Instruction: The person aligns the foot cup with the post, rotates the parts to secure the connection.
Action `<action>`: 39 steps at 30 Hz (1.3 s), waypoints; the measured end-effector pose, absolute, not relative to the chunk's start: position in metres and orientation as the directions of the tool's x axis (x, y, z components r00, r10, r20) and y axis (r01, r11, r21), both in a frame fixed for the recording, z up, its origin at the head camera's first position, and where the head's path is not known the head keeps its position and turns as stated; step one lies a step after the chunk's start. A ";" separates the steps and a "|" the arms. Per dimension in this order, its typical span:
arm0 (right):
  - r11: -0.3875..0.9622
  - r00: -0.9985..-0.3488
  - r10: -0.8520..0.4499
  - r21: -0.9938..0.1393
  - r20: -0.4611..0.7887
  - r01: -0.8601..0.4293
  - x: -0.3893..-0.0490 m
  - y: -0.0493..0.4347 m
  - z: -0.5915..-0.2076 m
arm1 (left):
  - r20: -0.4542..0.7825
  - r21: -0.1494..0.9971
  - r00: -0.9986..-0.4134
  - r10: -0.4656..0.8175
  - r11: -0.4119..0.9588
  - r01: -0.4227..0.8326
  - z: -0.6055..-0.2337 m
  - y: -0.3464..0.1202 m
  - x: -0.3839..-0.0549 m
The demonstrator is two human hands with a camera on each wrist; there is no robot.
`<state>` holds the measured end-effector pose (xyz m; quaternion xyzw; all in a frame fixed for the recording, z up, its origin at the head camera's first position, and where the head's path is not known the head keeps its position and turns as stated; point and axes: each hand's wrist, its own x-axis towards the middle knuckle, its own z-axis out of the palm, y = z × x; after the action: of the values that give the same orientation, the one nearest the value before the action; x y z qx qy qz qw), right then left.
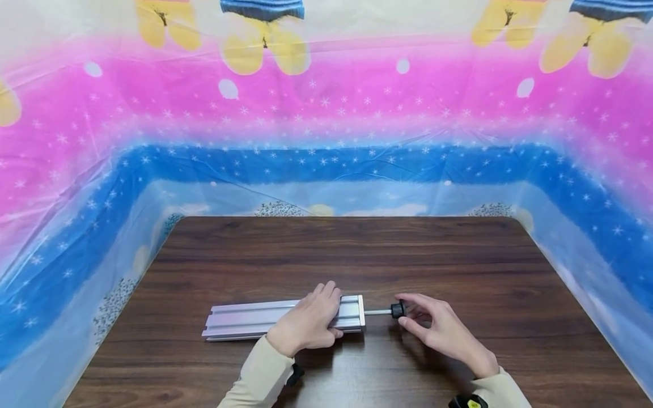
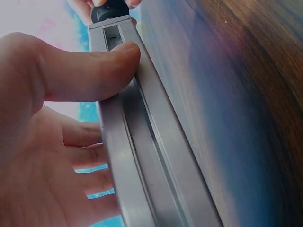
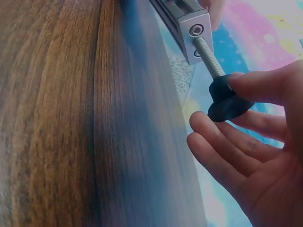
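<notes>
A silver aluminium profile (image 1: 245, 318) with long slots lies across the table, a flat end plate (image 3: 196, 35) at its right end. My left hand (image 1: 308, 318) grips it near that end; the thumb (image 2: 111, 66) presses over the slot, with the other fingers along the opposite side. Out of the end plate sticks a threaded rod (image 3: 208, 56), beside a socket screw (image 3: 196, 30). On the rod's outer end is the black base of a levelling foot (image 3: 230, 106). My right hand (image 1: 444, 326) pinches this base between thumb and fingers.
The dark wood-grain table (image 1: 326, 249) stretches out beyond the profile. A printed pink and blue cloth (image 1: 326, 119) hangs round its back and sides. Black wrist straps (image 1: 466, 401) show by the sleeves.
</notes>
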<state>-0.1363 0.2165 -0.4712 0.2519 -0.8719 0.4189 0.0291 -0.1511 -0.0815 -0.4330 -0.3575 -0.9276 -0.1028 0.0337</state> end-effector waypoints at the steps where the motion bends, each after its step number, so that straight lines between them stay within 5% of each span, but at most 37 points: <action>1: 0.525 -0.876 -0.415 -0.721 0.248 -0.452 -0.137 0.216 -0.471 | 0.135 0.168 -0.743 0.655 0.724 0.669 -0.433 -0.082 -0.151; 28: 0.604 -0.924 -0.370 -0.731 0.095 -0.317 -0.142 0.214 -0.471 | 0.143 0.169 -0.740 0.658 0.720 0.673 -0.431 -0.083 -0.149; 39: 0.554 -0.843 -0.383 -0.636 0.378 -0.537 -0.133 0.216 -0.470 | 0.160 0.170 -0.737 0.657 0.717 0.676 -0.428 -0.083 -0.152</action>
<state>-0.1330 0.2165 -0.4700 0.2627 -0.8761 0.3923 0.0979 -0.1516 -0.0832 -0.4277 -0.3602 -0.9254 -0.1090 0.0441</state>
